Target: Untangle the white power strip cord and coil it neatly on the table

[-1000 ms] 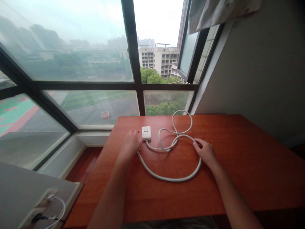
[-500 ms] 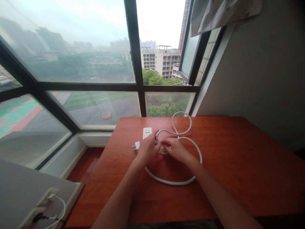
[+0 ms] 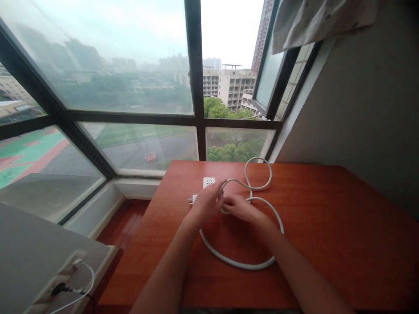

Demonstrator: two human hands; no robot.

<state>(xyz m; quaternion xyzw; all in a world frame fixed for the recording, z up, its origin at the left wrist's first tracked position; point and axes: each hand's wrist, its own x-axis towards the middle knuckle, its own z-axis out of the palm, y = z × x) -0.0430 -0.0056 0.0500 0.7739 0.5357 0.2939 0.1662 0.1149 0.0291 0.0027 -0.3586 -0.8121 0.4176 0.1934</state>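
Where the two hands meet: the left grip (image 3: 207,204) is curled shut on the white cord (image 3: 242,263) at the crossing of its loops. The right grip (image 3: 241,208) is just beside it with fingers on the same crossing; whether it clamps I cannot tell.
Cord: it lies on the tabletop (image 3: 327,226) in a wide near loop and a smaller far loop, with its middle under the hands.
Socket block (image 3: 209,182): flat, just beyond the left grip.
Plug (image 3: 193,199): just left of the left grip, near the tabletop's left edge.
Risk, knot: a pull at the crossing could draw the loops tight into a kink, since they overlap there.
Risk, drag: a lift of the cord could tug the light socket block or the plug along, and the plug might slide off the left edge.
Risk, far loop: it reaches the far edge by the window (image 3: 137,144) and could slip over.
Against a second ago: the hands were well apart, the left at the socket block and covering the plug, the right on the right side of the wide loop. Now they have met and the plug shows.
Against half a second ago: the hold is much the same.
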